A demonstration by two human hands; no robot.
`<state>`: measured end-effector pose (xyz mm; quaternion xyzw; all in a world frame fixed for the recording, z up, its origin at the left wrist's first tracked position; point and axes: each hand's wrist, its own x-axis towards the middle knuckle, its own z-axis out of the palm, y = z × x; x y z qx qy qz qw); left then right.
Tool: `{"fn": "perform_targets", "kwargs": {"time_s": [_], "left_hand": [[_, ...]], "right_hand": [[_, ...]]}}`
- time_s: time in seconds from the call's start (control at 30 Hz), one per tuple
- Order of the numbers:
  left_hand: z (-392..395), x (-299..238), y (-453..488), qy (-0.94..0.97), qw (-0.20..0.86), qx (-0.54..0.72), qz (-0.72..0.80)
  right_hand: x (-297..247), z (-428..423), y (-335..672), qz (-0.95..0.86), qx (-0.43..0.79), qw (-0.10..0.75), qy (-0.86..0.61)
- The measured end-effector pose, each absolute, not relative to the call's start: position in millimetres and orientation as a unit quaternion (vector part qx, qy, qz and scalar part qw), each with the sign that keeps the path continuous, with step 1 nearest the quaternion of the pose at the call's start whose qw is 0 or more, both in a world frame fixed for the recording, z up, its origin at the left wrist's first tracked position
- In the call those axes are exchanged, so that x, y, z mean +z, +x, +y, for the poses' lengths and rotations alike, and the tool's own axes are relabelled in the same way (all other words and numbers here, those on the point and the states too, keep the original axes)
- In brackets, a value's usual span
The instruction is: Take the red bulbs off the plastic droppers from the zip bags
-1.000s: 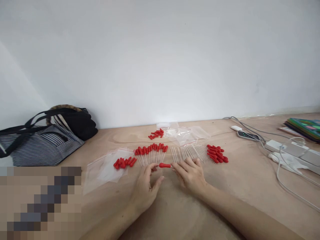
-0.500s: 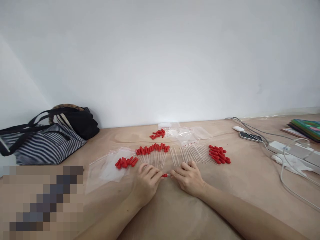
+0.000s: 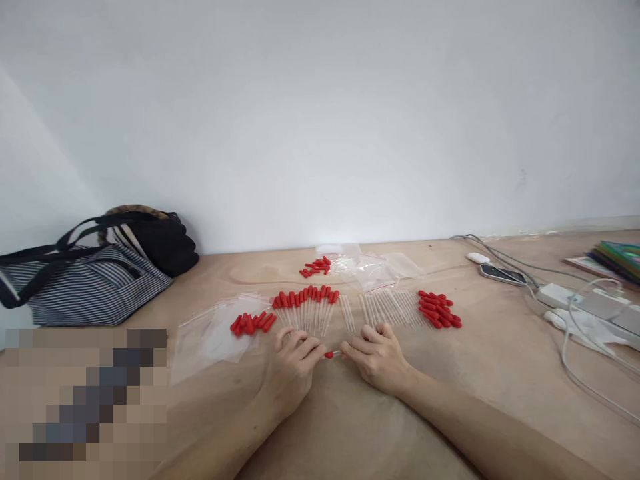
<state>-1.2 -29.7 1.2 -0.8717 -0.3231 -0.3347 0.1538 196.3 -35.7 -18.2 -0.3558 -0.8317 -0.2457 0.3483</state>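
Note:
My left hand (image 3: 295, 360) is closed in a pinch on a red rubber bulb (image 3: 329, 355). My right hand (image 3: 376, 355) grips a clear dropper tube (image 3: 337, 353), whose end meets the bulb between my hands. How deep the tube sits in the bulb is too small to tell. Beyond my left hand lies a fan of droppers (image 3: 306, 308) with red bulbs on their far ends. Bare clear tubes (image 3: 387, 307) lie side by side beyond my right hand. Loose red bulbs are piled to the right (image 3: 440, 310) and others (image 3: 253, 324) to the left.
Clear zip bags (image 3: 215, 337) lie at left; more bags (image 3: 387, 270) and small red bulbs (image 3: 316, 267) lie near the wall. A striped bag (image 3: 95, 287) stands far left. At right are a power strip (image 3: 595, 303), cables, a small device (image 3: 503, 274) and colourful booklets (image 3: 620, 260).
My hands stay almost in place, joined at the bulb and tube. The bulb between them has shifted slightly and now tilts a little differently.

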Motion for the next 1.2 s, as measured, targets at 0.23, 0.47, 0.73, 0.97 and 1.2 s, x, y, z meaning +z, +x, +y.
{"fn": "perform_targets", "kwargs": {"time_s": [0.23,0.47,0.73,0.97,1.2], "left_hand": [[-33.1,1.3,-0.2,-0.849,0.129,-0.379,-0.344],[-39.3,2.7,2.6,-0.823,0.158,-0.404,-0.367],[-8.1,18.8,-32.8,-0.791,0.210,-0.405,-0.407],[22.8,29.1,-90.8,-0.671,0.103,-0.329,-0.657],[29.5,26.2,-107.3,-0.643,0.074,-0.252,-0.719]], "right_hand": [[-13.0,-39.0,193.3,-0.824,-0.249,0.371,-0.350],[-10.8,-45.3,190.0,-0.822,-0.196,0.376,-0.380],[-7.4,-36.8,202.9,-0.774,-0.126,0.380,-0.491],[0.9,-15.3,206.5,-0.660,-0.034,0.287,-0.694],[6.1,14.5,195.5,-0.610,0.016,0.208,-0.764]]}}
